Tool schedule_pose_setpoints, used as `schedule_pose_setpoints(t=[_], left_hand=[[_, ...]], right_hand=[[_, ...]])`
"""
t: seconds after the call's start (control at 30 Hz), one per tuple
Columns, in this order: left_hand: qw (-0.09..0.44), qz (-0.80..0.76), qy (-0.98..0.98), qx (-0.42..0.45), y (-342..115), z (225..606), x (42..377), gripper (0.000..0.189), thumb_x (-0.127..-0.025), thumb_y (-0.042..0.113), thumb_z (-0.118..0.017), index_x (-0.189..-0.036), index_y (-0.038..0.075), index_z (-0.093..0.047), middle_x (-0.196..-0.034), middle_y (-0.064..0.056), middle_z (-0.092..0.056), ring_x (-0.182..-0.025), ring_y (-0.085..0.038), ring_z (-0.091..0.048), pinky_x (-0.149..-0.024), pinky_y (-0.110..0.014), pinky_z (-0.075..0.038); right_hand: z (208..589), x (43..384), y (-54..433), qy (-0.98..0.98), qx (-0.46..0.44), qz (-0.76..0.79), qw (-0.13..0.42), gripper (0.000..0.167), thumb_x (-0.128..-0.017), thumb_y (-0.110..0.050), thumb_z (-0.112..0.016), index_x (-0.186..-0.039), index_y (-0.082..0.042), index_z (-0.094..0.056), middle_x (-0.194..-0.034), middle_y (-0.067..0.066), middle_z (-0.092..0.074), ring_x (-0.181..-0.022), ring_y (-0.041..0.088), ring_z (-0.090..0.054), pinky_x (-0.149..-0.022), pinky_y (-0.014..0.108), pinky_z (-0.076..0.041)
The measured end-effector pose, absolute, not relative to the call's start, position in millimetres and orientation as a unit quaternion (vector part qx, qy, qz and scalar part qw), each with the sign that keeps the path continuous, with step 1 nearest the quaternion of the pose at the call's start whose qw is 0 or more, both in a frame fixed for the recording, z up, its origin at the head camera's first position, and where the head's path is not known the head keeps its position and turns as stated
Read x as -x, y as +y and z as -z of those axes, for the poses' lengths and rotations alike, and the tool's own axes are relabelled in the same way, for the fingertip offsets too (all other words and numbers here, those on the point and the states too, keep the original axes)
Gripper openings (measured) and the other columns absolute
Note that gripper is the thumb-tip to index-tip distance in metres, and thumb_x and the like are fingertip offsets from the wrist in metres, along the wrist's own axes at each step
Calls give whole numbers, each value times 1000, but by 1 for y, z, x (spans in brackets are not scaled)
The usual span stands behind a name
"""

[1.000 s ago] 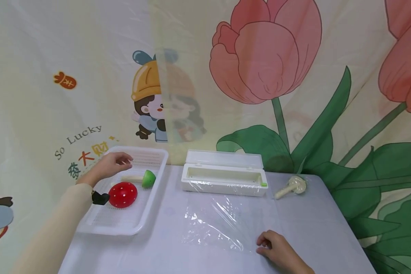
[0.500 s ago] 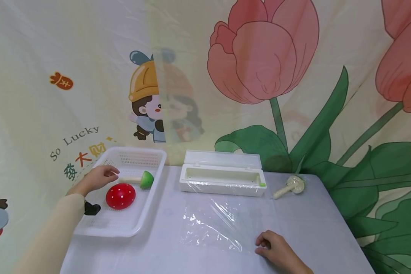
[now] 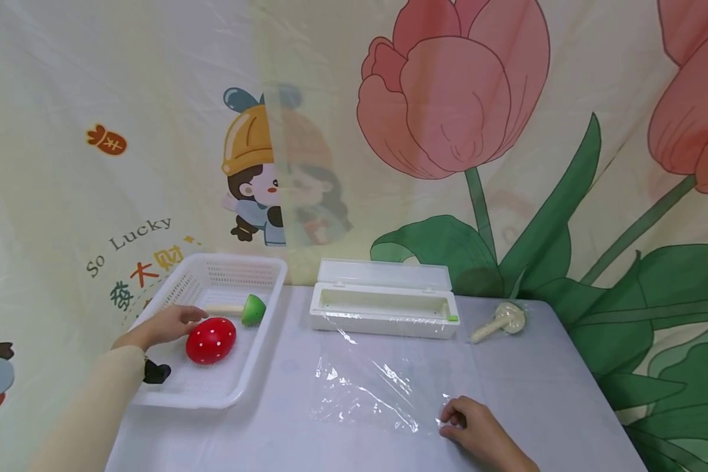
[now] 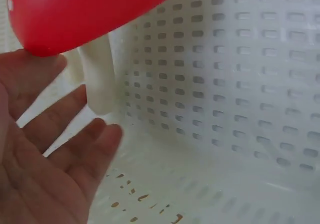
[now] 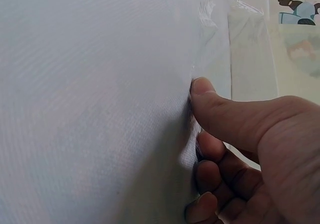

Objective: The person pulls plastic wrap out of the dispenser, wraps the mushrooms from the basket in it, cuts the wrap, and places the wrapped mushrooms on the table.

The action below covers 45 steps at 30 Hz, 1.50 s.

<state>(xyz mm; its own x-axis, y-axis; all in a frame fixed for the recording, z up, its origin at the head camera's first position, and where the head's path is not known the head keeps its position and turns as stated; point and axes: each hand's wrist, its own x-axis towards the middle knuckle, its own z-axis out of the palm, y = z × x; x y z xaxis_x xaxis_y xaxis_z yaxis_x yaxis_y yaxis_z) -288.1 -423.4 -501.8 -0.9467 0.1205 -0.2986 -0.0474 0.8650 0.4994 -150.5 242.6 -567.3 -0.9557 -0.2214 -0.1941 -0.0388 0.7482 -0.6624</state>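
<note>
My left hand (image 3: 168,326) is inside the white basket (image 3: 244,391), at the left side of a red toy mushroom (image 3: 211,341) with white dots. In the left wrist view its fingers (image 4: 97,154) are spread and loosely bent below the red cap (image 4: 90,14), one touching the cap's edge near the pale stem (image 4: 99,77). A green-capped toy mushroom (image 3: 254,310) lies behind the red one. My right hand (image 3: 478,429) pinches the near right corner of a clear cling film sheet (image 3: 372,387), thumb above curled fingers. The film stretches over the table from a white dispenser box (image 3: 383,326).
The box's clear lid (image 3: 383,274) stands raised at the back. A pale mushroom wrapped in film (image 3: 510,319) lies to the right of the box. A printed curtain (image 3: 330,131) hangs right behind the table (image 3: 537,373).
My left hand has come down and nearer inside the basket to the red mushroom, which has shifted and turned slightly. The right hand stays put, while the film's glints by it have changed.
</note>
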Motion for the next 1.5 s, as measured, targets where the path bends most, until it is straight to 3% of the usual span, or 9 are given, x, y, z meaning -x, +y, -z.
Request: schedule_pose_setpoints(t=[0.1,0.33,0.67,0.87,1.17,1.5], left_hand=[[180,-256,949,-24,-423,502,286,44,-94,22,-72,-133,3,-66,-133,-26,-64,-119,-45,-59,-94,-60,-55],[191,-253,948,-12,-421,501,278,38,-80,14,-85,-117,12,-77,-116,-12,-73,-106,-31,-63,-88,-52,-60],[188,-223,956,-41,-413,495,270,27,-79,9,-86,-106,8,-81,-102,-7,-76,-91,-21,-65,-85,-44,-62],[196,-224,953,-58,-405,479,266,26,-82,6,-83,-107,5,-79,-99,-7,-75,-85,-19,-64,-75,-38,-62],[152,-244,954,-87,-384,439,261,29,-88,7,-79,-116,2,-76,-109,-17,-75,-86,-21,-68,-73,-38,-62],[59,-242,960,-130,-321,400,239,20,-91,6,-75,-111,2,-74,-96,-8,-72,-82,-20,-60,-69,-32,-56]], right_hand=[[568,151,243,927,72,345,126,19,-81,-19,-86,-88,-17,-69,-84,-6,-59,-76,9,-52,-65,24,-45],[568,151,241,929,59,343,129,20,-80,-17,-87,-87,-16,-69,-82,-4,-59,-76,12,-52,-64,24,-44],[571,150,243,928,69,345,125,19,-81,-18,-86,-87,-17,-68,-82,-5,-59,-75,9,-51,-64,24,-44],[570,150,243,926,73,350,123,19,-81,-19,-86,-87,-17,-69,-82,-6,-59,-75,9,-51,-64,24,-44],[568,150,242,928,62,344,127,19,-80,-18,-87,-87,-16,-69,-83,-5,-59,-76,11,-52,-64,24,-44],[567,148,239,931,44,340,122,19,-79,-16,-87,-86,-17,-69,-83,-5,-59,-77,12,-52,-65,24,-44]])
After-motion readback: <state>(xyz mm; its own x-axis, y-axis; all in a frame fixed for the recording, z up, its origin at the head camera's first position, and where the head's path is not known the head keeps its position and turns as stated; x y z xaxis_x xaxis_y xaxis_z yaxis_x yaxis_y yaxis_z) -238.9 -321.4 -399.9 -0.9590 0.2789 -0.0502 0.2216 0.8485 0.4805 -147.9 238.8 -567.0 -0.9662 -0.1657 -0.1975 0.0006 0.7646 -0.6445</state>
